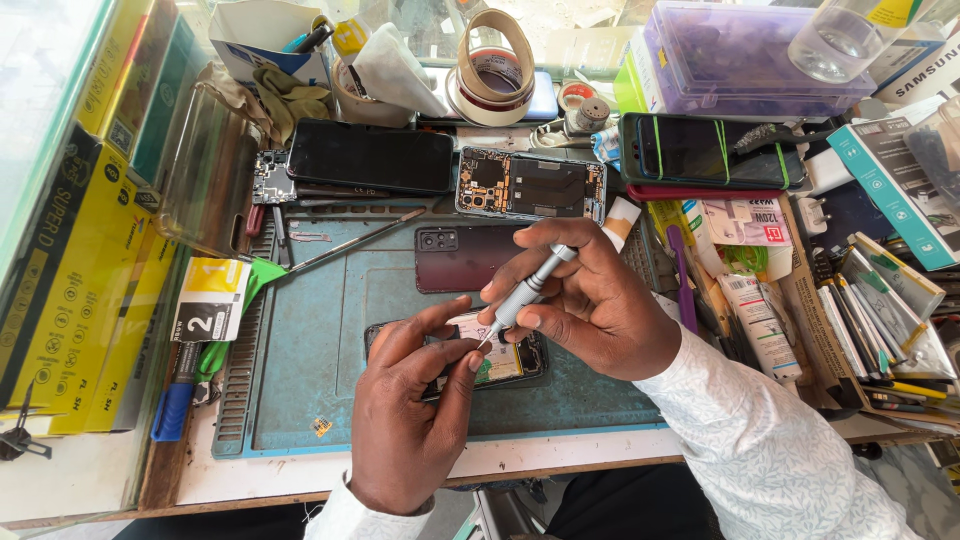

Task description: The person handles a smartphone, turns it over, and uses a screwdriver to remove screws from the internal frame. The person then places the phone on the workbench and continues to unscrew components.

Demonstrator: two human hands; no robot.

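Observation:
An opened phone (505, 362) with its insides showing lies on the blue work mat (330, 370). My right hand (590, 300) grips a small silver screwdriver (530, 288), its tip down on the phone's upper edge. My left hand (405, 410) rests over the phone's left part, thumb and forefinger pinching close to the screwdriver tip. A dark red back cover (460, 258) lies just behind the phone. Part of the phone is hidden under both hands.
Behind the mat lie a black phone (370, 157), another opened phone (530, 185) and a phone bound with green bands (700, 150). Tweezers (350, 243) rest on the mat's left. Tape rolls (495, 65), yellow boxes (60, 290) at left, packets and tools at right.

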